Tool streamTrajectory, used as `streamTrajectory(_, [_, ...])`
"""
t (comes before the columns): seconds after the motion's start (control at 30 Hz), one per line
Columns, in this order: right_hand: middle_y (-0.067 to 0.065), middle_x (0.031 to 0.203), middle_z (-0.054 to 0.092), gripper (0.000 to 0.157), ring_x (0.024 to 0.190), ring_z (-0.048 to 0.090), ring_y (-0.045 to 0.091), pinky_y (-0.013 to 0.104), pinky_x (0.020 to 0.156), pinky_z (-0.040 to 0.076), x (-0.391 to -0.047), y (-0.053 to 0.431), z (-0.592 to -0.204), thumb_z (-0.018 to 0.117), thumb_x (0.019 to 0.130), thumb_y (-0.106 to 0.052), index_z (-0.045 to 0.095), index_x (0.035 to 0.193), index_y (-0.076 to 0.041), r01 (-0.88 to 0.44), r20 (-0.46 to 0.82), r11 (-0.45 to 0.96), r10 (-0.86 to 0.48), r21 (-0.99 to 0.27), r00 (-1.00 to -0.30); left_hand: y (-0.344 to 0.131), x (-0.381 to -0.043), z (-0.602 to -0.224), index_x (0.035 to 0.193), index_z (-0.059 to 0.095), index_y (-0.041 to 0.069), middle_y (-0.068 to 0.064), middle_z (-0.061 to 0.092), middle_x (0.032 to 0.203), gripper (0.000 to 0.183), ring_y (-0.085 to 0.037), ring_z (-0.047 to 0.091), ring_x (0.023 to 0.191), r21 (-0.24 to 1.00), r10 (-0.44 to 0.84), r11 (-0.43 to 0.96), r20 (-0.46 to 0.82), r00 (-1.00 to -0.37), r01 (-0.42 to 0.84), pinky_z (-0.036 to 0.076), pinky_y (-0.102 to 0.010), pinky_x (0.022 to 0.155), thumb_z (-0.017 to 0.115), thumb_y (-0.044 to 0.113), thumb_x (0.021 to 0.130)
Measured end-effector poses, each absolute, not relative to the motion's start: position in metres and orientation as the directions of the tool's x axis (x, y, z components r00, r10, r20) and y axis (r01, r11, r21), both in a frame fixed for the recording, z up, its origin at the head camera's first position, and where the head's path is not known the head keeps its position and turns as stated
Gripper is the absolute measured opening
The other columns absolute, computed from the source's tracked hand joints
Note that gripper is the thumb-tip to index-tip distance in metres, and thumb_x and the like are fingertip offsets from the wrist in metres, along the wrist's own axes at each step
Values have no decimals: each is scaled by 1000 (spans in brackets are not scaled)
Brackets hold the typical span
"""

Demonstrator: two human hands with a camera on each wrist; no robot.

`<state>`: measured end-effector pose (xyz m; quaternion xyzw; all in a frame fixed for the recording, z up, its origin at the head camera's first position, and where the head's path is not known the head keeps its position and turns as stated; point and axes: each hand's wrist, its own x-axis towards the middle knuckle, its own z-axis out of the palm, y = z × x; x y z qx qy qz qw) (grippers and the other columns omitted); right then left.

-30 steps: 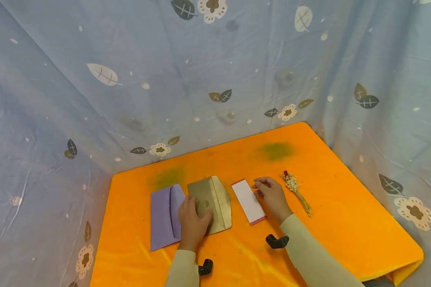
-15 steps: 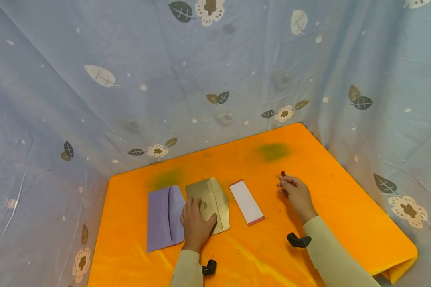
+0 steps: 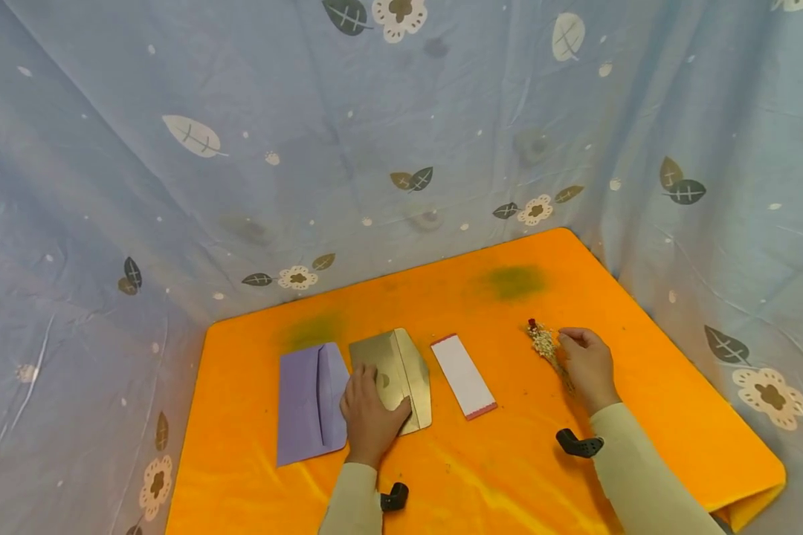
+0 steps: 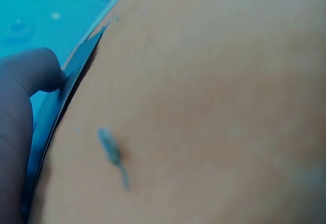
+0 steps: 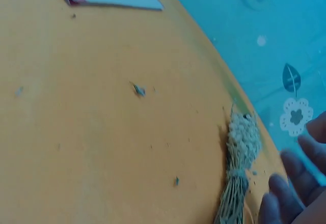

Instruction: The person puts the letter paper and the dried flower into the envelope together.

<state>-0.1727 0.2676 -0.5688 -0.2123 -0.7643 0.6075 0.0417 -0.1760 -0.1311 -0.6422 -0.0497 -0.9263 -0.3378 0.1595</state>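
Observation:
My left hand (image 3: 369, 416) rests on a gold envelope (image 3: 392, 364), its thumb near the lower right part by the open flap. In the left wrist view a finger (image 4: 43, 71) touches the envelope close to its edge (image 4: 69, 89). Just right of a small dried-flower bunch (image 3: 544, 342) is my right hand (image 3: 589, 368), with its fingers loosely bent. The right wrist view shows those fingers (image 5: 295, 183) spread beside the tied stems of the bunch (image 5: 244, 137), with nothing visible between them. The bunch lies on the cloth with a red bloom at its tip.
A purple envelope (image 3: 304, 405) lies left of the gold one, partly beside my left hand. Between the hands sits a white card (image 3: 464, 375) with red ends. Small plant crumbs (image 5: 138, 89) dot the orange tablecloth (image 3: 442, 483). A patterned blue curtain (image 3: 341, 148) surrounds the table.
My right hand has moved rightward from beside the white card, passing over the dried-flower bunch to its right side. My left hand has shifted slightly right on the gold envelope.

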Motion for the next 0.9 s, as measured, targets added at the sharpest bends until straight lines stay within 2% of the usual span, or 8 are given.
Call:
streamTrajectory(0.17, [28,161,41,60,143,43,48,61,110,43,-171,277,-572,49,117,-38,42,161,2,351,-282,204,304,-914,-910,-131,-176,-645,152,56,4,-22,43,165,79,-41,37,150,599,-15,769,365,-931,222,24,-70,113,83,35,84])
streamTrajectory(0.27, [32,167,31,69,147,38,53,67,114,37,-171,279,-571,49,116,-40,30,167,3,383,-334,219,230,-898,-914,-132,-175,-645,151,57,3,-22,43,165,75,-42,38,149,613,-21,755,374,-927,230,24,-70,114,81,31,86])
streamTrajectory(0.37, [34,168,28,74,147,37,54,68,115,36,-173,279,-569,50,116,-40,23,169,4,397,-360,222,190,-890,-913,-132,-175,-644,150,58,2,-22,44,165,71,-42,38,149,633,-29,736,385,-922,241,23,-70,115,80,26,87])
streamTrajectory(0.47, [35,167,29,74,146,39,54,67,114,37,-173,278,-568,50,116,-39,22,169,5,404,-369,216,184,-889,-911,-131,-175,-643,148,60,2,-22,46,163,70,-42,40,148,638,-30,726,401,-915,256,23,-70,114,82,28,87])
streamTrajectory(0.63, [35,163,33,72,142,42,53,65,110,41,-173,276,-567,50,116,-38,24,167,6,399,-363,204,193,-894,-912,-128,-177,-643,145,60,2,-24,45,162,81,-43,40,147,595,-12,765,396,-918,247,27,-72,111,88,45,82])
streamTrajectory(0.8, [32,158,39,71,136,48,50,61,106,45,-173,272,-565,54,115,-37,28,165,6,384,-346,205,199,-900,-917,-126,-177,-644,152,53,2,-25,36,168,100,-43,34,151,567,-4,798,341,-940,202,26,-70,114,90,60,79])
streamTrajectory(0.9, [32,156,41,71,135,50,49,60,107,45,-173,270,-564,55,115,-35,28,165,7,382,-346,195,195,-903,-918,-126,-177,-645,155,50,3,-25,32,170,103,-42,30,153,560,-6,808,318,-948,183,24,-69,116,88,63,81])
